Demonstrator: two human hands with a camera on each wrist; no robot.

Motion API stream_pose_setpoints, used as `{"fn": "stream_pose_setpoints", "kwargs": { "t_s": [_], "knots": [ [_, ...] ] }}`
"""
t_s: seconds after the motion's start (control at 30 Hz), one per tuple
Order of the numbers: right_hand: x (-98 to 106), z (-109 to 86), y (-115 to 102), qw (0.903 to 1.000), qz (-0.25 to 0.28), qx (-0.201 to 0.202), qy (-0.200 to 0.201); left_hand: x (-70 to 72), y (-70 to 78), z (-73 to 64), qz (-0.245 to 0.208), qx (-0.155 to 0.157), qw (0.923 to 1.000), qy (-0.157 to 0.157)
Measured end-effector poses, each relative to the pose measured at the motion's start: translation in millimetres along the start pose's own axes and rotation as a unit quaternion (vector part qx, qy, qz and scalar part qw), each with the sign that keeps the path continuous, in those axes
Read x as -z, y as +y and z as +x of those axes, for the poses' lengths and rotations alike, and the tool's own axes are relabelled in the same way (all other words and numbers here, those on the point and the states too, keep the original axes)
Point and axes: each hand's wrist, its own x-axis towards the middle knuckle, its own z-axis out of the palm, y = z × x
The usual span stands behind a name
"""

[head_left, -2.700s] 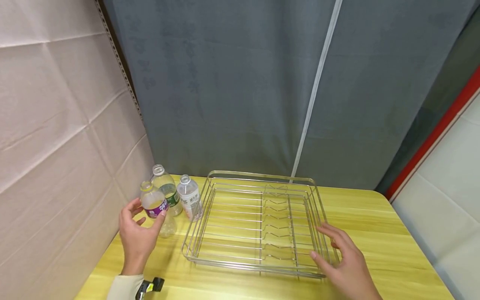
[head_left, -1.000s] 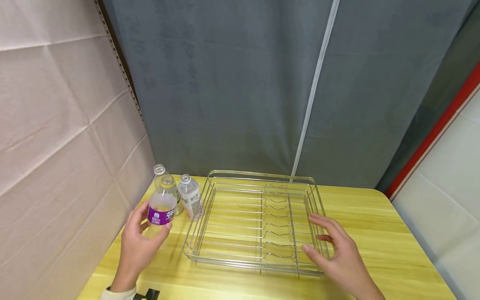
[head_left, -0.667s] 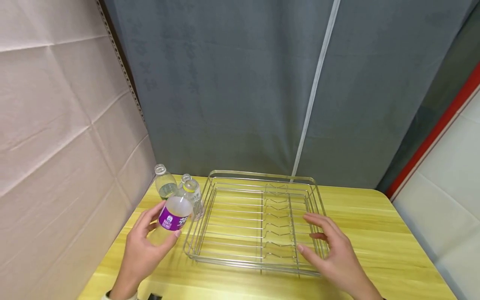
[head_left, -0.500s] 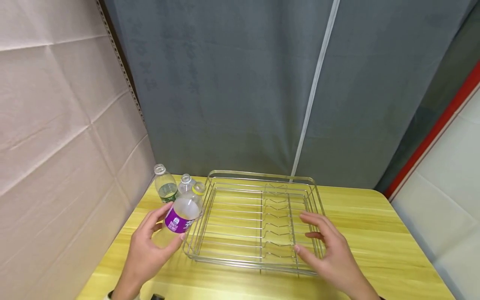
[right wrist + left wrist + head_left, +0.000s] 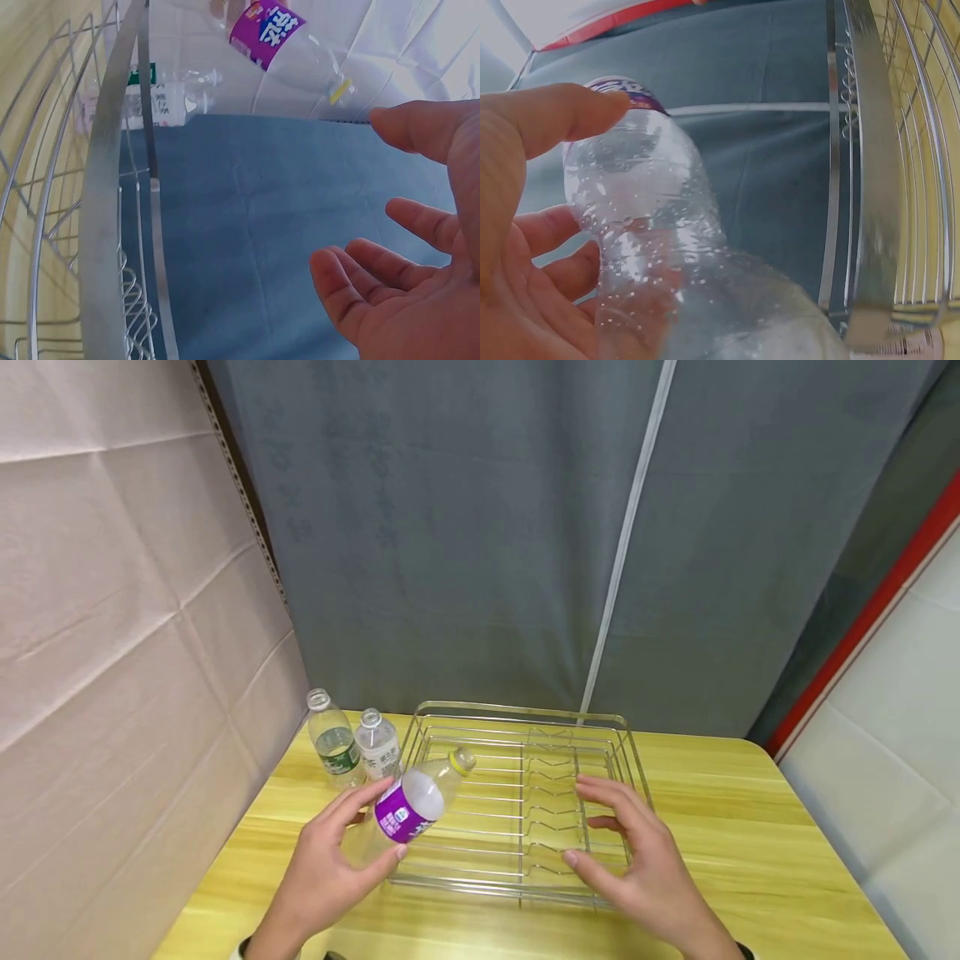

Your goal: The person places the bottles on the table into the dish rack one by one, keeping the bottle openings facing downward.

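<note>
While LH [image 5: 326, 864] holds 1 btl [image 5: 411, 810], 2 btls [image 5: 336, 750] [image 5: 377, 748] stand

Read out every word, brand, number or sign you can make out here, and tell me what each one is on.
"芬达": on the purple label of the clear plastic bottle with a yellow neck ring.
White label on an upright clear plastic bottle: too small to read surely.
Green label on the other upright clear plastic bottle: too small to read.
Barcode at the left wrist view's lower edge: no digits legible.

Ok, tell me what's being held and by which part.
The left hand holds a bottle by its body, at the purple label; the right hand holds nothing.
</note>
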Motion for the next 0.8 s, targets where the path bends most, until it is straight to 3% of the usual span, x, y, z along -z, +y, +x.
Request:
{"fn": "stream_pose_setpoints", "kwargs": {
  "t_s": [0.13, 0.4, 0.8],
  "knots": [
    [-3, 2.7, -5, 0.9999, -0.010, 0.006, -0.002, -6.6, 7.7, 0.9, 0.005, -0.006, 0.9993, -0.035],
    [-3, 6.3, -11, 0.9985, -0.053, 0.015, 0.000, -23.0, 23.1, 5.5, 0.009, -0.058, 0.9948, -0.084],
    [-5, 13.6, -20, 0.9931, -0.092, 0.057, -0.046, -36.9, 38.9, 13.6, 0.029, -0.109, 0.9846, -0.134]
  ]
}}
